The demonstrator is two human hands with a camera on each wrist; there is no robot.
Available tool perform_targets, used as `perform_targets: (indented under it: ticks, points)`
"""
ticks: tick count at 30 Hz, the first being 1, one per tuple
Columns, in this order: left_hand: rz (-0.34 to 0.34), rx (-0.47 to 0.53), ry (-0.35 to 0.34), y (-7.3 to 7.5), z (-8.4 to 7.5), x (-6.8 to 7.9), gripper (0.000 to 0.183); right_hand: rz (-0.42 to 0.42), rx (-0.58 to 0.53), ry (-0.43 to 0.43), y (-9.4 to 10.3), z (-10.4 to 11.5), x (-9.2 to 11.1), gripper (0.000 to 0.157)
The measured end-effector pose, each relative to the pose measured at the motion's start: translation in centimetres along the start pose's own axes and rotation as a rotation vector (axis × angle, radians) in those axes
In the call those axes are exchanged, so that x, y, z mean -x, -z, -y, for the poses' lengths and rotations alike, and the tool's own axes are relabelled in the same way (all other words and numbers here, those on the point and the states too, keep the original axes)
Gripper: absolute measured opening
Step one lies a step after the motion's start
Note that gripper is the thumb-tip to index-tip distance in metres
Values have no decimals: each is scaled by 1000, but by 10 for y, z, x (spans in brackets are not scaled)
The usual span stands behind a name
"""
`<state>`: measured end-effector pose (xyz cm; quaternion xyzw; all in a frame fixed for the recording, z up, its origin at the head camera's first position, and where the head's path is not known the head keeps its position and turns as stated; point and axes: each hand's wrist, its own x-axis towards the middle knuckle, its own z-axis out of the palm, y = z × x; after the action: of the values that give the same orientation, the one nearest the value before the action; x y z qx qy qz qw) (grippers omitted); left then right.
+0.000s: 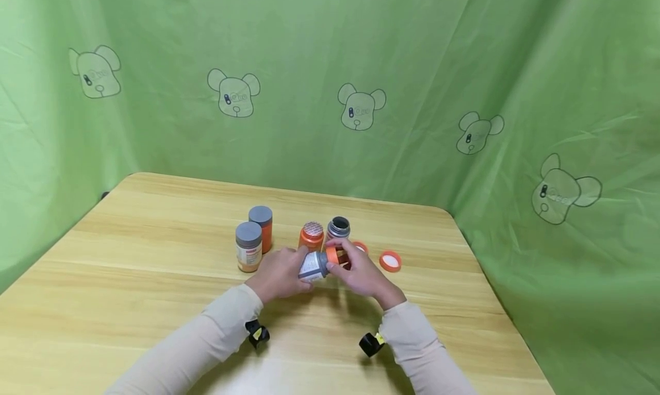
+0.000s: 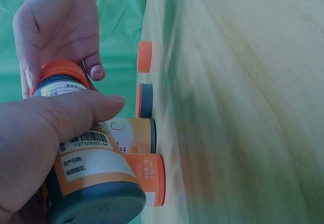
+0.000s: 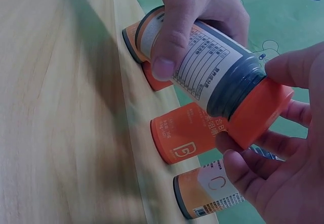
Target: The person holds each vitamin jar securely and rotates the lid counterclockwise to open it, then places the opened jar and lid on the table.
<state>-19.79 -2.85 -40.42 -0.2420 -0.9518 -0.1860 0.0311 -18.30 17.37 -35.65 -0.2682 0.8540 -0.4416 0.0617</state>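
Note:
My left hand grips a grey supplement bottle with a white and orange label, its thumb lying along the label. The bottle is tilted, neck toward my right hand. Fingers and thumb of that hand pinch an orange cap at the bottle's mouth, where the grey neck shows below the cap's edge. Just behind stand an orange bottle with a foil-sealed mouth and a grey-necked bottle with its mouth uncovered.
Two grey-capped bottles, one with a white label and one orange, stand to the left. An orange cap with a white liner lies on the wooden table at the right, near another cap partly behind my right hand.

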Motion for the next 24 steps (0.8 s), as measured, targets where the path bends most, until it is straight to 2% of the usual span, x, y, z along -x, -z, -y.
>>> perform_targets:
  ticks: [3,7,13,19,24]
  points:
    - [8,15,14,1,0,-1,59,-3,0,-1,0,-7,-2,39]
    - [12,27,31,1,-1,-1,60,-24,-7,-5,-3,-30,-7,42]
    - [-5,44,37,0,-1,-1,64,-59,-28,56,-6,-50,-10,45]
    - [-26,66,41,-1,2,-1,66,-84,-42,49,-5,-52,-8,41]
    - [-47,91,45,-1,5,-1,67,-103,-40,11,-2,-34,-1,37]
